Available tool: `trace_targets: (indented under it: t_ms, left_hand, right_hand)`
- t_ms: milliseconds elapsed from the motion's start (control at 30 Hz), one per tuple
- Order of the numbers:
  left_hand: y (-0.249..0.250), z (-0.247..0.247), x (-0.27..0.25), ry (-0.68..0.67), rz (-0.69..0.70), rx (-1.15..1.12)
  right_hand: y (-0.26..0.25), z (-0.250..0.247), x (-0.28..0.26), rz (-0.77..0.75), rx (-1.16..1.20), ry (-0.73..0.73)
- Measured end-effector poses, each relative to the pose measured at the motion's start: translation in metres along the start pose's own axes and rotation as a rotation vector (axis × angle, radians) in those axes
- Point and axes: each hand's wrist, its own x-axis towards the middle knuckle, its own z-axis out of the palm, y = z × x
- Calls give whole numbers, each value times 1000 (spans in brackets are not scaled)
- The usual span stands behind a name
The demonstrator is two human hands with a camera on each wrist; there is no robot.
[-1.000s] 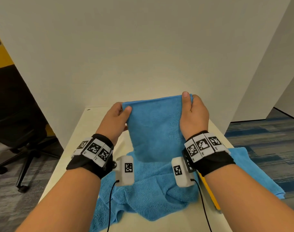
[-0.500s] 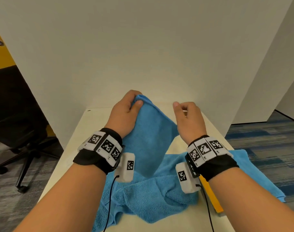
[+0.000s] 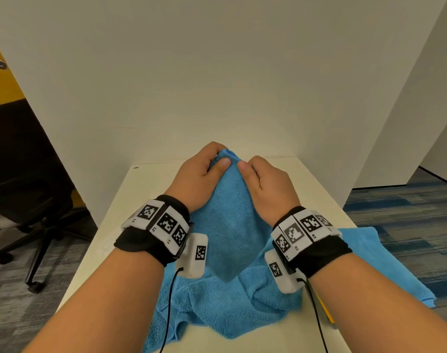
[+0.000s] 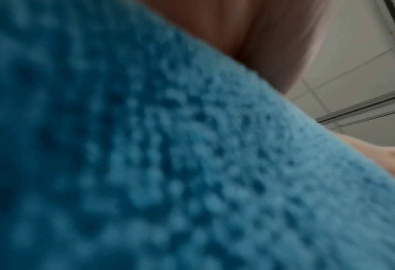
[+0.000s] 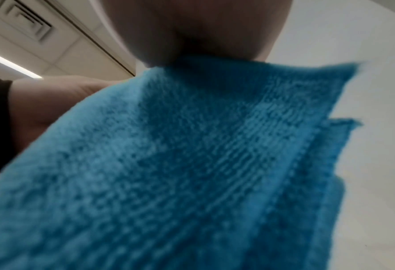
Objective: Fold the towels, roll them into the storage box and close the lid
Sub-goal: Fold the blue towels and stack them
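A blue towel (image 3: 227, 220) hangs folded in front of me, its lower tip reaching a crumpled blue towel (image 3: 217, 307) on the table. My left hand (image 3: 204, 171) grips the top of the hanging towel with thumb and curled fingers. Right beside it my right hand (image 3: 263, 179) pinches the same top edge. Blue terry cloth (image 4: 168, 164) fills the left wrist view. In the right wrist view the towel (image 5: 191, 155) hangs from my fingers with its layered edges showing at the right. No storage box is in view.
Another flat blue towel (image 3: 385, 263) lies at the right over the table's edge. A yellow flat thing (image 3: 325, 310) peeks out under my right forearm. White partition walls stand behind and to the right of the cream table (image 3: 141, 200). An office chair (image 3: 26, 200) stands at the left.
My hands held the towel's top corners apart a second ago. The right hand let go, then came in to the left, and both now hold the gathered top together.
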Motion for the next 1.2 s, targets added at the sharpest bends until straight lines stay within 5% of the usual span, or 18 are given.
trace_targets:
  t_ms: [233,467,700,933,1200]
  left_hand:
    - [-6,-2,-7,-124,-158,-59]
    - [-24,-12,-11,-273,-246,157]
    - [-38,-14,-12,-132,-311,257]
    - [-35,1,-11,139,-531,-155]
    - [-22,24,-6,172,-656,-592]
  right_hand:
    - [1,-6,6,86,-75,125]
    - [13,-23,11,223,-70,244]
    - [25,-31,8,319,-29,299]
    - [23,-34,4,273,108,165]
    - [31,-53,1,178,100,143]
